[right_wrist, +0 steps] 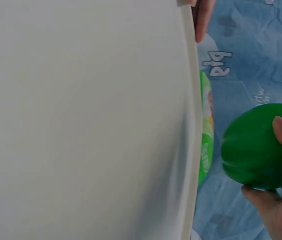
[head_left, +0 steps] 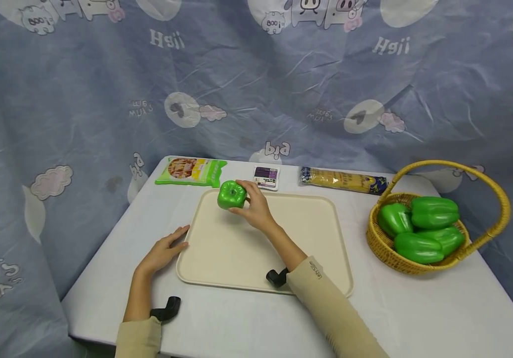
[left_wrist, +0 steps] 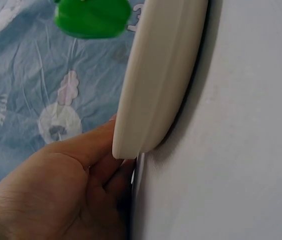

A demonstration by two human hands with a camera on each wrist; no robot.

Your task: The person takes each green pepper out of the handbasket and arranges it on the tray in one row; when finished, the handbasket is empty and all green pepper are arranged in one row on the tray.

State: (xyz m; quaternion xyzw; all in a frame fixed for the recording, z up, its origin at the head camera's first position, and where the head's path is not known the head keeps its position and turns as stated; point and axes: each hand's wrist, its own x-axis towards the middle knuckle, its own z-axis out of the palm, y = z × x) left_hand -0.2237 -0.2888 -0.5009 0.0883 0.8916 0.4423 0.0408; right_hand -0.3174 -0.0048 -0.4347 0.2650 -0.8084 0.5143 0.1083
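Observation:
In the head view my right hand (head_left: 255, 208) grips a glossy green bell pepper (head_left: 231, 194) above the far left part of a cream tray (head_left: 256, 238). The right wrist view has this bell pepper (right_wrist: 260, 146) held between thumb and fingers, off the tray surface. My left hand (head_left: 161, 254) rests on the white table against the tray's left edge, its fingers extended. Close up in the left wrist view, that hand (left_wrist: 61, 185) touches the tray rim (left_wrist: 153, 90); some fingers are partly hidden behind one another.
On the right stands a yellow wicker basket (head_left: 379, 247) with a tall handle, holding several green bell peppers (head_left: 435, 213). Along the table's back lie a green food packet (head_left: 191, 171), a small purple-and-white package (head_left: 266, 177) and a long yellow-and-blue packet (head_left: 343, 180). A blue patterned curtain (head_left: 238, 74) hangs behind.

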